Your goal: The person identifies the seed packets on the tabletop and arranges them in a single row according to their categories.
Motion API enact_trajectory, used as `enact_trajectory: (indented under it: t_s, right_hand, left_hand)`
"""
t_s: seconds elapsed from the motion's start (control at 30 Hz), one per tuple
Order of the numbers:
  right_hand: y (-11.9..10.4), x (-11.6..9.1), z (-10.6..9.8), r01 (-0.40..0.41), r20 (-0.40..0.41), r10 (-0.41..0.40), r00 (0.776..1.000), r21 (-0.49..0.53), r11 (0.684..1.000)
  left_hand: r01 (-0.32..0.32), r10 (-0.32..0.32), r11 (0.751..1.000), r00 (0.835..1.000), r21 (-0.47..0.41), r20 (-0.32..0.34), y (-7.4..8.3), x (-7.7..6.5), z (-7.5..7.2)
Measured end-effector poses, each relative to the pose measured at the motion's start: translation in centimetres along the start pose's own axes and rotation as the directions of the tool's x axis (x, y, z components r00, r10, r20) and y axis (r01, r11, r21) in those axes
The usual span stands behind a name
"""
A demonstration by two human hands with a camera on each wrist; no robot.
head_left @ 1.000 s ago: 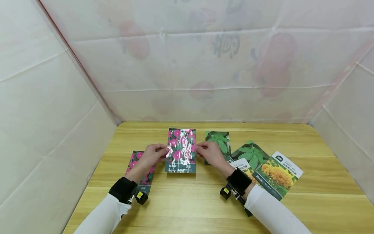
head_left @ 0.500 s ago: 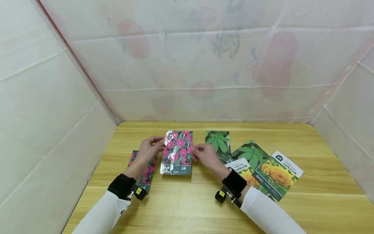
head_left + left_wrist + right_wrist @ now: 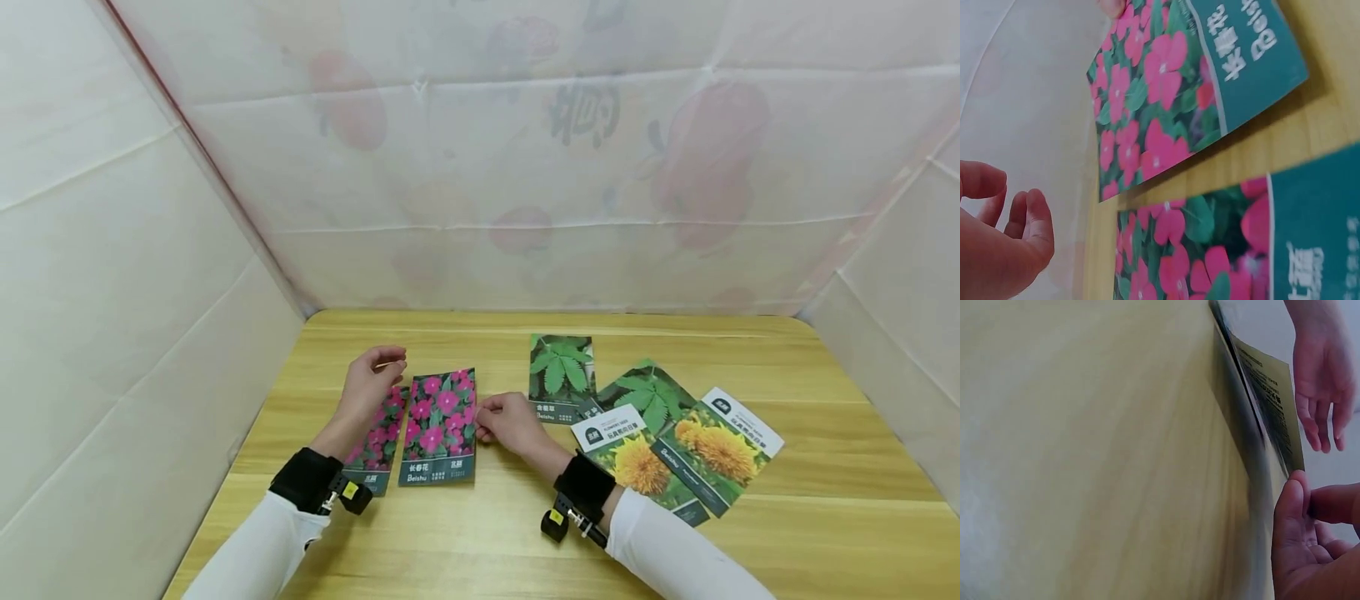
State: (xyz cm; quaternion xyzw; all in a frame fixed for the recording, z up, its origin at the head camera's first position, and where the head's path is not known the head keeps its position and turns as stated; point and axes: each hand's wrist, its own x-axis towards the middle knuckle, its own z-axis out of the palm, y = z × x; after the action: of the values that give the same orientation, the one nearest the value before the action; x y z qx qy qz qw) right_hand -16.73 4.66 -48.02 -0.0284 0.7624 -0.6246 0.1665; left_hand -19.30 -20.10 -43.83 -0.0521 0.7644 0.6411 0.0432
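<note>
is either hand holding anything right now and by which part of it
The right hand pinches a pink-flowered packet by its right edge in the head view; the left hand holds nothing.

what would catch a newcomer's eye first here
Probably the bright pink-flower packet, left of centre over the table, its right edge in the grip of the right hand. A matching packet lies just left of it, partly hidden behind the left hand. Farther right, two yellow-orange bloom packets overlap beside two green-leaf packets.
</note>
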Motion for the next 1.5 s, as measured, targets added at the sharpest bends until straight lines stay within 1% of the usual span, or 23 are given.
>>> enact_trajectory:
  t_s: [0.17, 0.4, 0.43, 0.5, 0.53, 0.57, 0.6, 0.63, 0.67, 0.73, 0.77, 0.87, 0.97, 1.0, 1.03, 1.1, 1.17, 1.2, 1.3, 1.37, 1.4, 1.43, 1.5]
  right_hand:
    - [0.2, -0.2, 0.2, -0.024, 0.010, 0.024, 1.000, -0.013, 1.000]
    - [0.6, -0.4, 0.2, -0.048, 0.054, 0.048, 0.997, 0.000, 0.999]
    - [0.6, -0.5, 0.2, -0.046, 0.059, 0.046, 0.997, -0.007, 0.999]
    - [0.5, -0.5, 0.2, -0.035, 0.064, 0.038, 0.997, -0.043, 0.998]
    - [0.4, -0.6, 0.2, -0.025, 0.065, 0.030, 0.997, -0.076, 0.997]
    - [0.3, -0.7, 0.1, -0.013, 0.062, 0.021, 0.998, -0.119, 0.993]
    - [0.1, -0.8, 0.0, 0.002, 0.060, 0.008, 0.998, -0.169, 0.986]
    - [0.0, -0.9, -0.1, 0.022, 0.057, -0.010, 0.998, -0.227, 0.974]
    - [-0.2, -1.0, -0.2, 0.043, 0.052, -0.029, 0.998, -0.285, 0.958]
    - [-0.5, -1.2, -0.5, 0.083, 0.045, -0.071, 0.996, -0.383, 0.920]
    - [-0.7, -1.3, -0.7, 0.106, 0.043, -0.097, 0.994, -0.424, 0.899]
    - [-1.4, -1.5, -1.4, 0.166, 0.036, -0.171, 0.985, -0.495, 0.853]
    - [-2.1, -1.7, -2.2, 0.212, 0.013, -0.246, 0.969, -0.553, 0.805]
    - [-2.3, -1.7, -2.5, 0.215, 0.001, -0.259, 0.966, -0.565, 0.797]
    - [-2.5, -1.7, -2.9, 0.215, -0.012, -0.272, 0.962, -0.577, 0.788]
    - [-2.8, -1.8, -3.5, 0.207, -0.032, -0.279, 0.960, -0.588, 0.782]
    - [-3.0, -1.9, -4.1, 0.191, -0.049, -0.270, 0.962, -0.587, 0.786]
    - [-3.0, -1.9, -4.4, 0.186, -0.055, -0.268, 0.962, -0.586, 0.789]
    - [-2.8, -1.9, -5.2, 0.182, -0.075, -0.276, 0.958, -0.588, 0.788]
    - [-2.6, -2.0, -5.8, 0.179, -0.081, -0.280, 0.957, -0.594, 0.784]
    - [-2.5, -2.0, -6.1, 0.178, -0.081, -0.281, 0.956, -0.598, 0.781]
    - [-2.3, -2.1, -6.5, 0.182, -0.075, -0.282, 0.957, -0.601, 0.778]
    - [-2.2, -2.2, -7.4, 0.184, -0.064, -0.280, 0.958, -0.611, 0.770]
  left_hand:
    - [-0.019, 0.019, 1.000, 1.000, -0.003, 0.000, -0.2, -0.1, -0.3]
    - [-0.014, 0.014, 1.000, 1.000, 0.027, 0.005, -0.5, -0.1, -0.4]
    - [-0.025, 0.025, 0.999, 1.000, 0.032, 0.009, -0.5, -0.2, -0.4]
    - [-0.062, 0.060, 0.995, 0.998, 0.078, 0.026, -0.7, -0.4, -0.3]
    - [-0.103, 0.098, 0.987, 0.994, 0.123, 0.040, -1.2, -0.3, -0.4]
    - [-0.134, 0.125, 0.974, 0.990, 0.185, 0.057, -1.3, -0.5, -0.3]
    - [-0.172, 0.155, 0.950, 0.984, 0.262, 0.084, -1.4, -0.7, -0.3]
    - [-0.219, 0.189, 0.918, 0.975, 0.331, 0.121, -1.6, -0.8, -0.2]
    - [-0.266, 0.220, 0.877, 0.963, 0.400, 0.158, -1.7, -1.0, -0.2]
    - [-0.363, 0.271, 0.784, 0.930, 0.504, 0.248, -1.8, -1.1, 0.1]
    - [-0.392, 0.269, 0.747, 0.917, 0.537, 0.295, -1.3, -1.4, 0.3]
    - [-0.494, 0.264, 0.631, 0.862, 0.598, 0.433, -1.4, -1.4, 0.7]
    - [-0.572, 0.217, 0.518, 0.807, 0.636, 0.549, -1.6, -1.5, 0.9]
    - [-0.597, 0.202, 0.481, 0.788, 0.642, 0.581, -1.7, -1.5, 0.9]
    - [-0.622, 0.192, 0.448, 0.768, 0.642, 0.611, -1.8, -1.5, 0.9]
    - [-0.658, 0.167, 0.401, 0.737, 0.638, 0.655, -1.9, -1.6, 0.9]
    - [-0.681, 0.148, 0.364, 0.715, 0.635, 0.683, -2.1, -1.7, 0.9]
    - [-0.689, 0.137, 0.353, 0.708, 0.633, 0.693, -2.2, -1.7, 0.9]
    - [-0.695, 0.111, 0.340, 0.698, 0.633, 0.707, -2.3, -1.9, 0.8]
    - [-0.690, 0.096, 0.348, 0.699, 0.634, 0.708, -2.3, -1.9, 0.7]
    - [-0.685, 0.092, 0.358, 0.702, 0.634, 0.706, -2.2, -1.9, 0.8]
    - [-0.684, 0.099, 0.369, 0.702, 0.629, 0.705, -2.2, -1.9, 0.8]
    - [-0.684, 0.129, 0.380, 0.706, 0.622, 0.696, -2.2, -1.9, 1.0]
